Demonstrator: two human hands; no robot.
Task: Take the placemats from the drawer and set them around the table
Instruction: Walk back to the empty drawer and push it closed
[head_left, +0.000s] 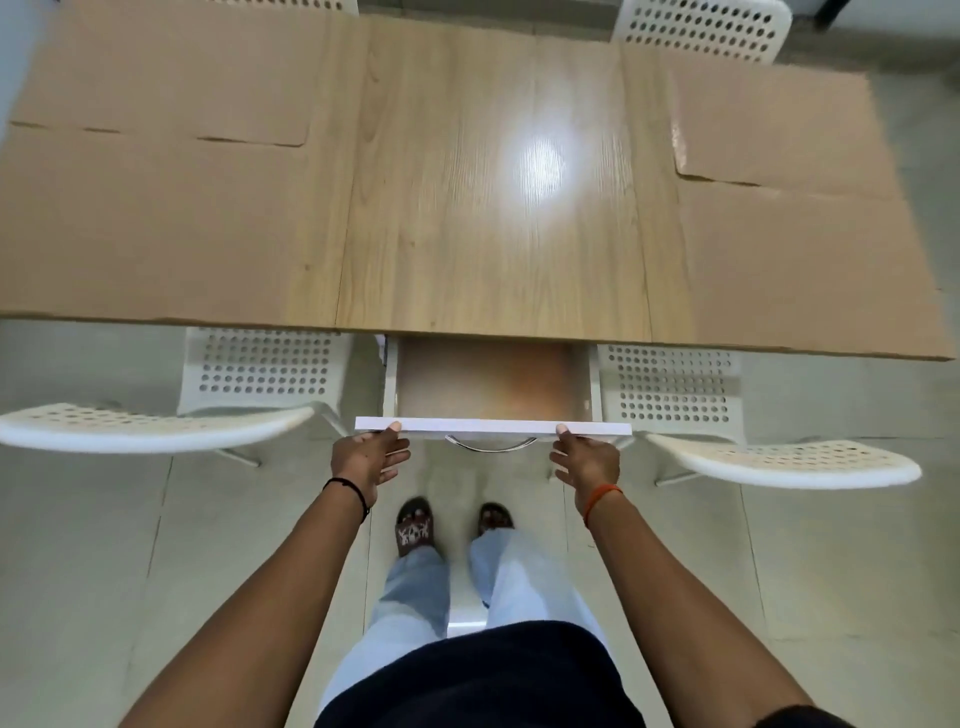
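Two brown placemats lie on the left half of the wooden table (493, 208), one far (156, 78) and one near (156, 223). Two more lie on the right, far (769, 119) and near (800, 265). Under the table's near edge a white drawer (493, 426) stands part way out. Its brownish inside (493, 382) shows nothing lying in it. My left hand (366, 457) and my right hand (587, 460) hold the drawer front at either side of its metal handle (491, 444), thumbs on the top edge.
White perforated chairs stand tucked in left (156, 426) and right (779, 462) of the drawer. Another chair (701, 26) stands at the table's far side. My legs and feet are on the tiled floor (104, 545) below the drawer.
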